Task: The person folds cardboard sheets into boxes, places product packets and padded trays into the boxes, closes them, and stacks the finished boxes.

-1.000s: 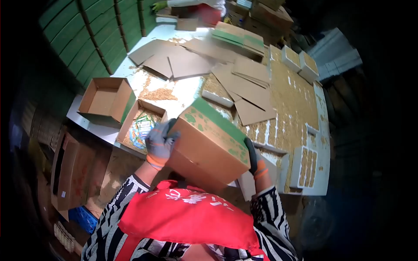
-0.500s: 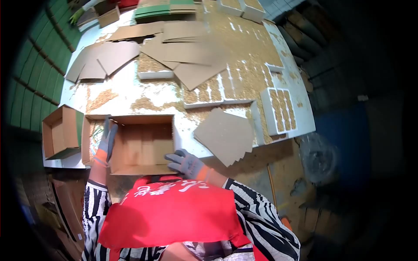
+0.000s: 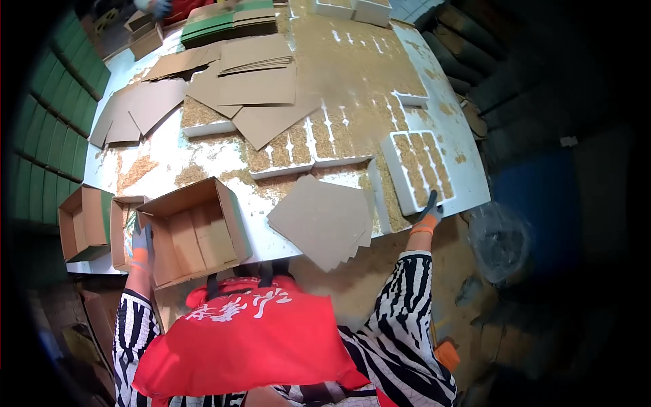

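An empty cardboard box (image 3: 196, 234) stands open side up at the table's front edge. My left hand (image 3: 142, 244), in a grey and orange glove, grips its left wall. Out to the right, my right hand (image 3: 430, 211) is at the near end of a white tray (image 3: 400, 173) filled with rows of brown granular material; its fingers touch the tray's near edge, and part of the hand is hidden. Between the hands lies a fanned stack of cardboard sheets (image 3: 322, 220).
Left of the box are a smaller box (image 3: 129, 234) with packets and another open box (image 3: 85, 224). More cardboard sheets (image 3: 258, 85) and filled white trays (image 3: 281, 159) cover the table (image 3: 451, 122). A co-worker's gloved hand (image 3: 161, 8) shows at the far left.
The box was turned from its printed side to open side up, then tilted slightly. My right hand let go of it and moved right to the white tray.
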`<state>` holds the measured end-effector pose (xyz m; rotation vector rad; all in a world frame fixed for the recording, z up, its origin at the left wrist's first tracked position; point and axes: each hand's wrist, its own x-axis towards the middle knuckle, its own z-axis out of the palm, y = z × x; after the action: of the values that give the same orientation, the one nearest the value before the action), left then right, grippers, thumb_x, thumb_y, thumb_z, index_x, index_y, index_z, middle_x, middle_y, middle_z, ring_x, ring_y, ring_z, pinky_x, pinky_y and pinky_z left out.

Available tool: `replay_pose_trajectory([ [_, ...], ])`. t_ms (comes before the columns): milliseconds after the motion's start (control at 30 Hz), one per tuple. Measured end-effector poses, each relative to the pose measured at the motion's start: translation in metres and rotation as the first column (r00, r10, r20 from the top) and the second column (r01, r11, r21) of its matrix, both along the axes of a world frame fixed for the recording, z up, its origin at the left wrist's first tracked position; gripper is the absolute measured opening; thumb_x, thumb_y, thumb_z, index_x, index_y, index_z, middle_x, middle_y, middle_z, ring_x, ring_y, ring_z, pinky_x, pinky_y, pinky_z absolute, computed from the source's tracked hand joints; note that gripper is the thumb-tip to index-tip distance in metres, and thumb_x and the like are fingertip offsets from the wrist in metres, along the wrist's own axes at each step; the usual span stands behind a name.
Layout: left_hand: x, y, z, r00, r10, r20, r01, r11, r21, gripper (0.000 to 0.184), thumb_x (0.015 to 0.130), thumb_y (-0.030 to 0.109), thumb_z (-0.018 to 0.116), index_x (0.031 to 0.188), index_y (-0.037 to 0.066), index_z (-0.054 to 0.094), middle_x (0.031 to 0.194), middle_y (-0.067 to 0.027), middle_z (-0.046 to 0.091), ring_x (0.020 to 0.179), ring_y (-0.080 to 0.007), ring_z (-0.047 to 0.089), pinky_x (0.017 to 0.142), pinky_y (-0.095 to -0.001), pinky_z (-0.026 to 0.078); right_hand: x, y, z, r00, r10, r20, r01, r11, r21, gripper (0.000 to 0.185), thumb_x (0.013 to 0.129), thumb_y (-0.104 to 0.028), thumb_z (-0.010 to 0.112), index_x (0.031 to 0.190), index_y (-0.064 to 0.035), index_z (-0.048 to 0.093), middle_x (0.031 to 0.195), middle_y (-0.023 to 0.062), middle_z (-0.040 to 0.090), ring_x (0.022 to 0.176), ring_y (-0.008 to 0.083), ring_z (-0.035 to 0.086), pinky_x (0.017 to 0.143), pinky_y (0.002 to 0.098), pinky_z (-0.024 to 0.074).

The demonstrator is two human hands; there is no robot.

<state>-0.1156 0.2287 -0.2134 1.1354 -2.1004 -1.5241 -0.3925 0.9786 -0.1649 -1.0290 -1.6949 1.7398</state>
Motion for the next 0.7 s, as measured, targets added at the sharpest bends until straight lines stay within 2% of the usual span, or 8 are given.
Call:
replay_pose_trajectory([
  [100, 0.0, 0.01, 0.01, 0.997, 0.048, 0.054, -0.045, 0.998, -0.048, 0.026, 0.088, 0.024, 0.062, 0.102, 0.002, 0.06, 0.08, -0.0021, 0.055, 0.072, -0.013, 0.046, 0.064, -0.0319, 0.042, -0.011, -0.027, 0.024, 0.961, -0.058, -0.27, 0.003, 0.979, -0.203, 0.081, 0.077, -0.014, 0.079, 0.143, -0.019, 0.032, 0.12, 0.0072, 0.053, 0.104, 0.0253, 0.053, 0.079, 0.0479, 0.0489],
  [267, -0.007, 0.017, 0.008, 0.985, 0.141, 0.1, -0.147, 0.987, 0.059, 0.023, 0.087, 0.028, 0.063, 0.093, 0.005, 0.061, 0.075, -0.0011, 0.052, 0.067, -0.0121, 0.044, 0.058, -0.0311, 0.039, -0.022, -0.048, 0.025, 0.936, -0.043, -0.349, -0.088, 0.933, -0.349, 0.084, 0.076, -0.01, 0.076, 0.145, -0.0179, 0.029, 0.128, 0.0096, 0.049, 0.109, 0.0279, 0.051, 0.086, 0.0473, 0.0479],
  [333, -0.012, 0.017, 0.002, 0.975, 0.136, 0.177, -0.129, 0.99, -0.052, 0.025, 0.086, 0.031, 0.064, 0.09, 0.007, 0.06, 0.072, -0.0003, 0.05, 0.063, -0.0112, 0.043, 0.054, -0.0305, 0.037, -0.009, -0.073, 0.043, 0.919, 0.051, -0.391, -0.188, 0.928, -0.321, 0.086, 0.076, -0.01, 0.074, 0.147, -0.0156, 0.026, 0.132, 0.0121, 0.047, 0.111, 0.0301, 0.051, 0.091, 0.0455, 0.0465],
  [367, -0.009, 0.005, -0.01, 0.965, 0.126, 0.231, -0.092, 0.984, -0.153, 0.026, 0.085, 0.033, 0.065, 0.088, 0.008, 0.06, 0.069, 0.0001, 0.049, 0.061, -0.0106, 0.042, 0.052, -0.0302, 0.036, 0.007, -0.089, 0.064, 0.838, 0.253, -0.484, -0.411, 0.876, -0.253, 0.073, 0.083, -0.013, 0.067, 0.145, -0.0126, 0.03, 0.134, 0.0137, 0.046, 0.115, 0.0293, 0.051, 0.094, 0.0447, 0.0459],
  [533, -0.023, 0.029, 0.019, 0.983, 0.002, 0.181, 0.023, 0.991, -0.134, 0.044, 0.091, 0.031, 0.058, 0.123, 0.004, 0.044, 0.109, -0.0108, 0.051, 0.099, -0.019, 0.047, 0.083, -0.0299, 0.037, 0.067, -0.166, 0.108, 0.594, 0.675, -0.438, -0.803, 0.53, -0.272, 0.058, 0.091, -0.019, 0.051, 0.142, -0.0001, 0.032, 0.135, 0.015, 0.047, 0.121, 0.0279, 0.05, 0.101, 0.0391, 0.0422],
  [633, -0.029, 0.047, 0.037, 0.996, -0.058, 0.062, 0.06, 0.998, -0.034, 0.059, 0.095, 0.03, 0.054, 0.144, 0.001, 0.035, 0.133, -0.0174, 0.052, 0.122, -0.024, 0.049, 0.101, -0.0297, 0.038, 0.099, -0.229, 0.134, 0.402, 0.869, -0.288, -0.9, 0.432, 0.048, 0.056, 0.087, -0.013, 0.052, 0.139, 0.0019, 0.037, 0.139, 0.017, 0.044, 0.125, 0.0281, 0.047, 0.102, 0.0375, 0.0396],
  [667, -0.024, 0.032, -0.006, 0.984, -0.073, -0.16, 0.073, 0.997, -0.003, 0.05, 0.098, 0.025, 0.05, 0.141, 0.002, 0.039, 0.129, -0.0188, 0.055, 0.119, -0.0254, 0.053, 0.1, -0.0309, 0.04, 0.108, -0.245, 0.138, 0.316, 0.925, -0.209, -0.91, 0.358, 0.21, 0.056, 0.086, -0.01, 0.053, 0.138, 0.0032, 0.038, 0.14, 0.0178, 0.043, 0.125, 0.0281, 0.047, 0.103, 0.0371, 0.0389],
  [700, -0.024, 0.034, -0.007, 0.988, -0.095, -0.119, 0.095, 0.995, -0.003, 0.048, 0.098, 0.024, 0.05, 0.14, 0.002, 0.04, 0.127, -0.0186, 0.056, 0.118, -0.0254, 0.053, 0.099, -0.0311, 0.041, 0.118, -0.262, 0.142, 0.236, 0.965, -0.117, -0.893, 0.263, 0.365, 0.056, 0.085, -0.008, 0.054, 0.138, 0.0045, 0.039, 0.14, 0.0186, 0.043, 0.126, 0.0282, 0.046, 0.103, 0.0367, 0.0382],
])
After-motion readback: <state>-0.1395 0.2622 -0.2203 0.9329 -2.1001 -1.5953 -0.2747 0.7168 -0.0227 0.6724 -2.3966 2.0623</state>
